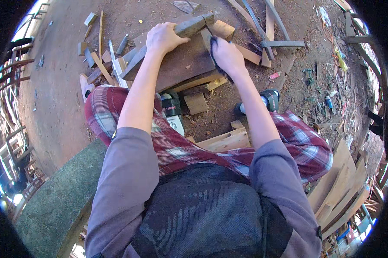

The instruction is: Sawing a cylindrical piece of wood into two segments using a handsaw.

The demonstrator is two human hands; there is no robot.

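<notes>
A long grey-brown wooden bar lies slanting across a broad brown wooden block in front of me. My left hand is closed over the bar and presses it onto the block. In my right hand is the dark handle of a hand saw. Its blade meets the bar near the right end, where a narrow cut line shows. Most of the handle is hidden by my fingers.
Wood offcuts lie scattered left of the block. Longer strips and a curved piece lie at the right. Boards are piled beside my right knee. A green slab stands at lower left. My sandalled feet flank the near side.
</notes>
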